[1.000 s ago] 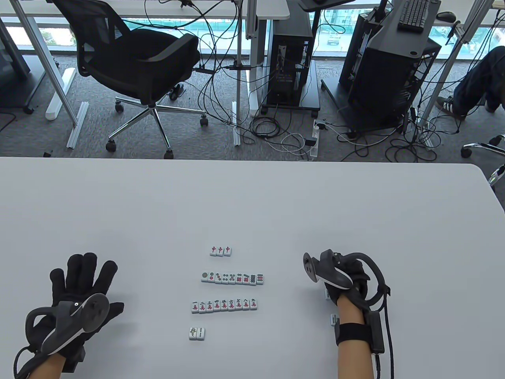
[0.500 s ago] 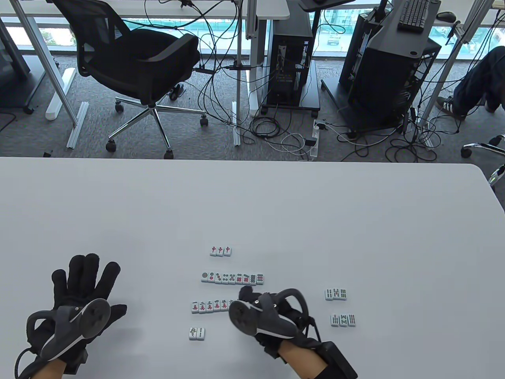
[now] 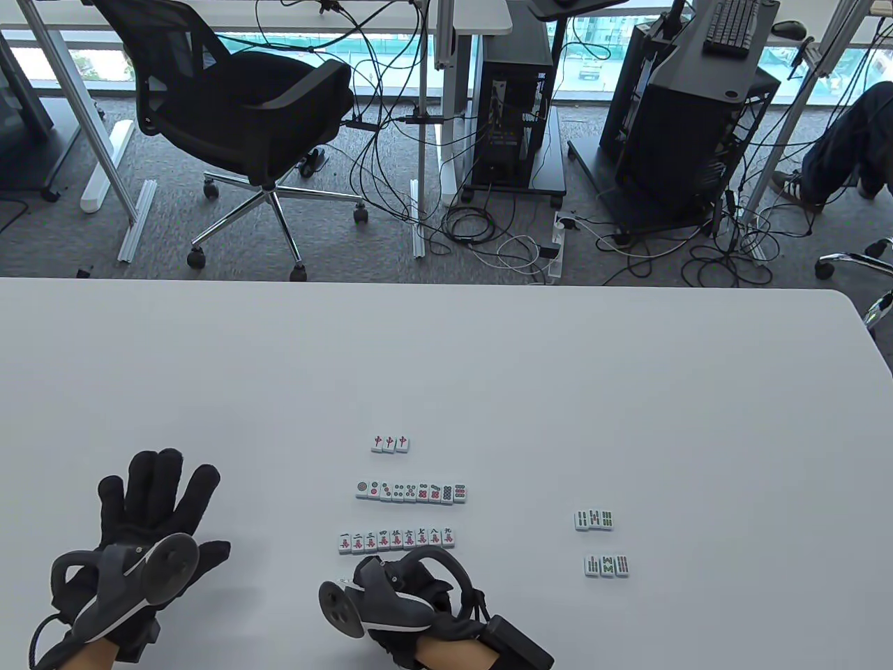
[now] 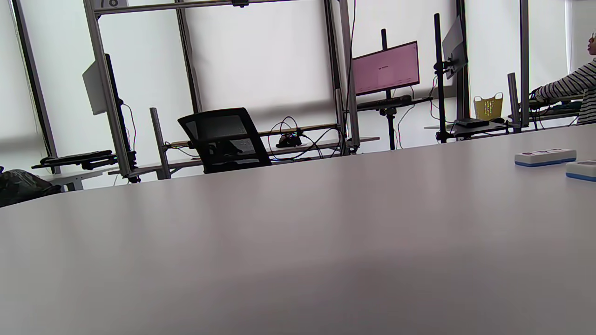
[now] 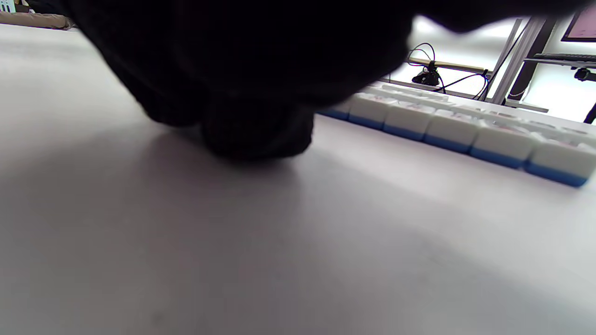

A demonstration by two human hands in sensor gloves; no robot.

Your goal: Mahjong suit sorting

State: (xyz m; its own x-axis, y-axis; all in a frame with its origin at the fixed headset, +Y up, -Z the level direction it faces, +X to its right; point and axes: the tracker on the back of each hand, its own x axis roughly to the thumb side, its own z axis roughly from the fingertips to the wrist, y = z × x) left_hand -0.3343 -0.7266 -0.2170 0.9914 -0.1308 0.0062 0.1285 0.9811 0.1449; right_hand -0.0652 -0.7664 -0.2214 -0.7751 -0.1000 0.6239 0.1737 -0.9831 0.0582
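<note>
Mahjong tiles lie face up in rows mid-table: three red-dragon tiles, a row of circles, and a row of characters. Two bamboo groups lie apart at the right. My right hand hovers just below the characters row, covering the short bamboo row at the front. Its tracker hides the fingers. In the right wrist view, dark fingertips touch the table beside the blue-backed characters row; no tile shows between them. My left hand lies flat with fingers spread, far left of the tiles.
The white table runs wide behind the rows. Beyond its far edge are an office chair, computer towers and floor cables. The left wrist view shows bare tabletop and two tile ends at the right.
My right hand has swept from the right-side bamboo groups leftward and toward me, ending over the short front bamboo row. The left hand has edged slightly right.
</note>
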